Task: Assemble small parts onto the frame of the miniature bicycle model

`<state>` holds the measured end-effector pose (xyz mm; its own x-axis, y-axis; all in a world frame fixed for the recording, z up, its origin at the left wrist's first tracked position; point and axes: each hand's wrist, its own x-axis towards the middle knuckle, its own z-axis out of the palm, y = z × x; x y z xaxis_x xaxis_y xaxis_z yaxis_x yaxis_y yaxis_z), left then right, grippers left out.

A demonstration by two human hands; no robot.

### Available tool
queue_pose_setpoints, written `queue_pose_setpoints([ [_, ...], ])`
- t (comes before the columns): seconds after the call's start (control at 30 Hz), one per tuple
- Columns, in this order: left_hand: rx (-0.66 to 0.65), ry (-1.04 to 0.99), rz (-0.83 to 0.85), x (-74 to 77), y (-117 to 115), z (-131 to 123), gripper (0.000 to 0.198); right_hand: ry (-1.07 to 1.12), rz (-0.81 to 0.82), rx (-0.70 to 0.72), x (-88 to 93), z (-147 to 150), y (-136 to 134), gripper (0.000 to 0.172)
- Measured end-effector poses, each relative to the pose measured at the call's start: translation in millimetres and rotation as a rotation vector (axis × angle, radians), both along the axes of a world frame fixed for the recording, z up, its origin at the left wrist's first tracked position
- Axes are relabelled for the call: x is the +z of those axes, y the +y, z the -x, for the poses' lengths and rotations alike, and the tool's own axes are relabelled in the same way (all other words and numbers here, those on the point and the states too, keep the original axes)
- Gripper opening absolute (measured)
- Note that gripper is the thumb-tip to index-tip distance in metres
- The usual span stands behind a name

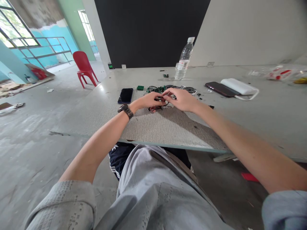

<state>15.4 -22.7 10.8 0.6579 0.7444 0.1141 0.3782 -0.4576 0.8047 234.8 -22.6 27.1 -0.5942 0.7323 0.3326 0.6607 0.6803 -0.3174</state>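
My left hand (150, 99), with a dark watch (126, 110) on its wrist, and my right hand (181, 99) meet over the table. Their fingers are bent and pinched around a small dark, thin part (159, 99), mostly hidden by the fingers. Just beneath, another dark piece (155, 109) shows at the left fingertips; I cannot tell whether it is held or lies on the table. Behind the hands lie what look like miniature bicycles, with a spoked wheel (153, 89) and green parts at left and another spoked wheel (190, 90) at right.
A phone (125, 95) and a small green block (140, 88) lie left of the hands. Beyond stands a plastic water bottle (184, 60). To the right are a dark phone (222, 89) and a white power bank (239, 86) with a cable. Tiny dark bits dot the table (100, 118).
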Motion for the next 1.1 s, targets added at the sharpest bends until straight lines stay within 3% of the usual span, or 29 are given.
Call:
queue_pose_setpoints([
  [0.27,0.087,-0.062,0.086,-3.9,4,2,0.030,-0.016,-0.050,-0.087,2.4,0,0,0.029],
  [0.47,0.086,-0.040,0.100,1.1,-2,2,0.035,0.031,-0.018,-0.083,10.0,-5,-1,0.033],
  [0.67,0.138,-0.103,0.098,2.7,-3,2,0.025,0.100,0.010,-0.056,10.7,-12,3,0.028],
  [0.9,0.211,-0.178,0.149,-0.5,2,7,0.025,-0.050,-0.070,-0.054,10.4,-18,9,0.025],
  [1.1,0.210,-0.234,0.169,-4.7,6,9,0.024,-0.225,0.022,-0.107,6.4,-30,19,0.026],
])
